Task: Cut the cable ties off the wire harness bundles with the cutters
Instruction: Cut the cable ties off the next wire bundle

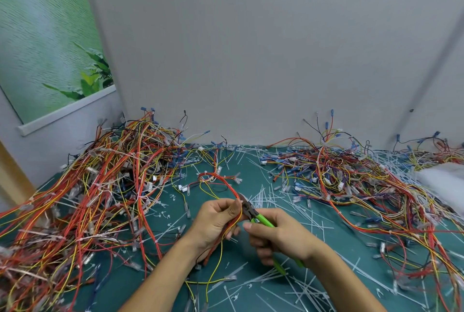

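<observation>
Now at the snip: cutters against the bundle

Nearest us, our left hand (216, 221) grips a bundle (227, 182) of red and yellow wires, fingers curled round it, its loose ends hanging toward us. Our right hand (278, 236) is closed round the green handles of the cutters (253, 213), whose dark nose meets the bundle just above the left thumb. Whether the jaws sit round a tie we cannot tell; it is too small to make out.

We judge this to be the cutting step on one bundle. The next move calls for the blades to catch only the plastic tie, not the insulation, and then a firm squeeze with the left hand holding the wires taut.

Beyond the hands the bundle loops away over the teal mat (251, 168), which is strewn with white cut ties (261, 196). Further out lies a heap (113, 173) of harness on the left and another (339, 173) on the right, so we reckon much is left to do. Behind stands a grey wall (251, 60).
</observation>
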